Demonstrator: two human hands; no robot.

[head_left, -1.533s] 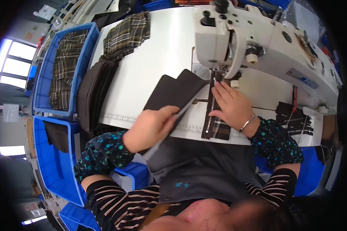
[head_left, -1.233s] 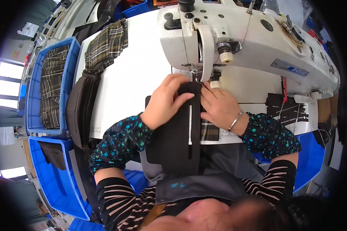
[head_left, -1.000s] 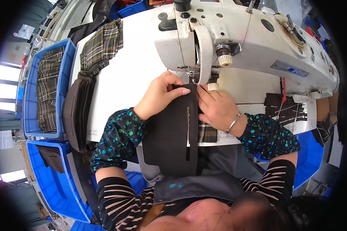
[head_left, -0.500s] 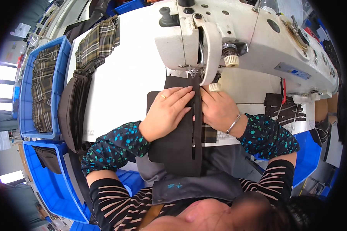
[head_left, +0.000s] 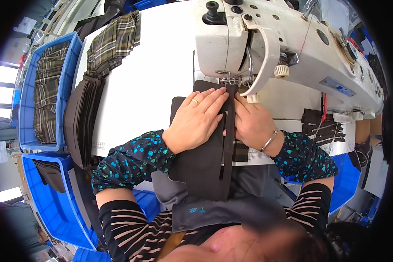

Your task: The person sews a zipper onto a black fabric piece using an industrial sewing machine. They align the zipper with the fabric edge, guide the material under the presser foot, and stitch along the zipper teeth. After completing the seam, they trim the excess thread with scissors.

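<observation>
Left hand (head_left: 196, 120): flat, open on dark fabric (head_left: 205, 166) | right hand (head_left: 251, 124): fingers curled, pressing it

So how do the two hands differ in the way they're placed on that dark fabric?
The left hand lies flat and spread on the dark fabric, fingers pointing at the sewing machine; the right hand is more curled, at the fabric's right edge. The left wears a ring, the right a bracelet. Both press fabric down close to the needle.
</observation>
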